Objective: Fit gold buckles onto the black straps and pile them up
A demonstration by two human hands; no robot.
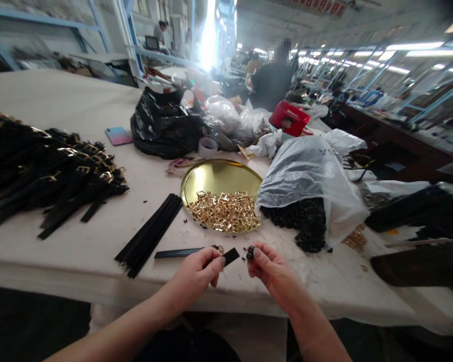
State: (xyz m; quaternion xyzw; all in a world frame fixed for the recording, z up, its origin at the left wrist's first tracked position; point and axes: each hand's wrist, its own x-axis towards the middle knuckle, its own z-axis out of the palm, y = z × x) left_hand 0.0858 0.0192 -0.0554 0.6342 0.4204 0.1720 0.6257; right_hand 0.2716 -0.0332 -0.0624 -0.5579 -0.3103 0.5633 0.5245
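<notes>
My left hand (pixel 200 267) pinches a short black strap (pixel 231 257), whose end points right toward my other hand. Just behind it a longer black strap (pixel 178 253) with a gold buckle (pixel 220 248) lies on the table. Between the fingertips of my right hand (pixel 274 269) is a small black piece (pixel 250 253). The two hands are apart. Beyond them stands a round gold tray (pixel 191 176) bearing a heap of gold buckles (pixel 226 210). A bundle of black strips (pixel 151 234) lies to the left of the tray.
Piled black straps with buckles (pixel 68 173) cover the left side. Behind are a phone (pixel 118 136), a black bag (pixel 164 123) and a tape roll (pixel 207 147). A white plastic bag (pixel 302 168) with black pieces (pixel 311 226) sits right. A person (pixel 274 80) stands farther back.
</notes>
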